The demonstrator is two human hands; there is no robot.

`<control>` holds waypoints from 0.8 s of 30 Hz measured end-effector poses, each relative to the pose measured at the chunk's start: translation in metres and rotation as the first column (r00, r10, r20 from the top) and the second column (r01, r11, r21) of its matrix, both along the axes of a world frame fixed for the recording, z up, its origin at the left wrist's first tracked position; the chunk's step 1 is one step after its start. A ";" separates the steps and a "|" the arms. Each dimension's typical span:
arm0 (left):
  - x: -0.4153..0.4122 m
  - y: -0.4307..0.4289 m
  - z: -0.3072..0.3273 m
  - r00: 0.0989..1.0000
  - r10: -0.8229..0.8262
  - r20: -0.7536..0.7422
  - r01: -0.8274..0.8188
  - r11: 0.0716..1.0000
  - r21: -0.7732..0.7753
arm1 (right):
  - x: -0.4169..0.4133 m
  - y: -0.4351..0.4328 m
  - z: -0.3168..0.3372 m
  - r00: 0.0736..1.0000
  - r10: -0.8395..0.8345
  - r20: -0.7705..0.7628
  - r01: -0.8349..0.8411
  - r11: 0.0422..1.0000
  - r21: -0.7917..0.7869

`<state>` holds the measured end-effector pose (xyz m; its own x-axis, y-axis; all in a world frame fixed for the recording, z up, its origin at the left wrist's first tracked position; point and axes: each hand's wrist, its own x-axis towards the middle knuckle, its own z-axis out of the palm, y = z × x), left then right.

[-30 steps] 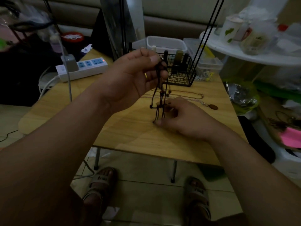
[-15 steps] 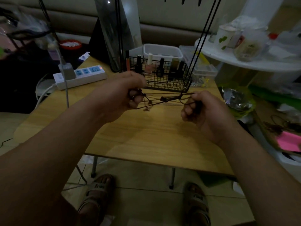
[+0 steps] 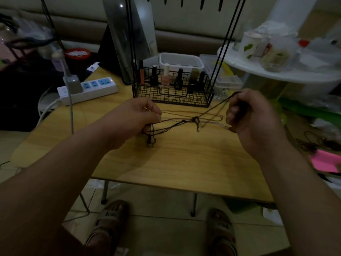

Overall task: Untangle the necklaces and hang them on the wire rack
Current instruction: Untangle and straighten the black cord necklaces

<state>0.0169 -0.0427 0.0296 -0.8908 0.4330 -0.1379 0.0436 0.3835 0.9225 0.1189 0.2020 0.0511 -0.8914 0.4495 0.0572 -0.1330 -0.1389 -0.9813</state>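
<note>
Now I have my left hand [image 3: 140, 117] and right hand [image 3: 247, 115] drawn wider apart mid-frame, each gripping dark cord, so the necklaces [image 3: 196, 119] stretch taut above the table [image 3: 184, 163], still tangled, unhung.

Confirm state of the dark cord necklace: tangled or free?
Tangled. The dark cord necklace, stretched between left hand and right hand above the table, has a knot mid-span where its strands cross.
</note>
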 end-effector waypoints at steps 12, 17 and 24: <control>0.011 0.006 -0.002 0.962 -0.071 -0.265 -0.016 0.950 -0.312 | 0.001 0.003 0.009 0.978 0.096 -0.184 -0.133 0.971 -0.198; 0.014 0.013 -0.010 0.888 -0.253 -0.383 0.021 0.856 -0.517 | -0.005 -0.015 0.018 0.963 0.218 -0.160 -0.233 0.969 -0.082; 0.034 0.036 -0.001 0.934 -0.340 -0.107 0.342 0.940 -0.008 | -0.028 -0.046 0.024 0.901 0.379 -0.210 -0.403 0.911 -0.084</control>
